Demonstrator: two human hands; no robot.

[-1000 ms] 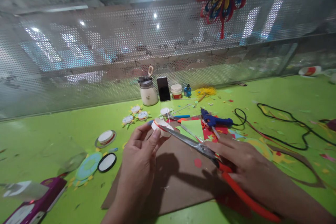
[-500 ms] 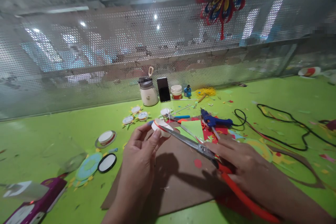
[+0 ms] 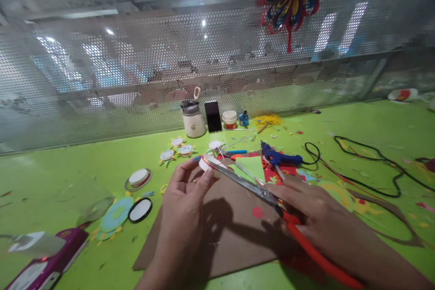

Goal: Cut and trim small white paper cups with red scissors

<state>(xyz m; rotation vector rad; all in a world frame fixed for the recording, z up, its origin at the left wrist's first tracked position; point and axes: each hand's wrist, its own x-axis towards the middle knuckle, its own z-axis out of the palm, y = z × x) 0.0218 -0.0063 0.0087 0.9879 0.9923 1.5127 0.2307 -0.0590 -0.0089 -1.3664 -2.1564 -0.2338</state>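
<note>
My left hand [image 3: 185, 201] pinches a small white round piece with a red edge [image 3: 208, 164] between thumb and fingertips, above a brown cardboard sheet [image 3: 234, 231]. My right hand [image 3: 316, 210] grips red-handled scissors [image 3: 272, 201]. Their long blades reach left and their tips meet the white round piece. A small red paper dot [image 3: 257, 212] lies on the cardboard below the blades.
On the green table [image 3: 68, 167] lie a blue glue gun [image 3: 280, 157] with its black cord [image 3: 367, 163], coloured paper pieces [image 3: 253, 166], round paper discs [image 3: 139, 210], a purple box [image 3: 50, 263], a white jar [image 3: 193, 120], a phone [image 3: 213, 116] and a perforated metal screen [image 3: 136, 77] behind.
Both hands and the scissors keep nearly the same pose. The view has shifted slightly, and the white piece sits a little higher and to the right between my fingers.
</note>
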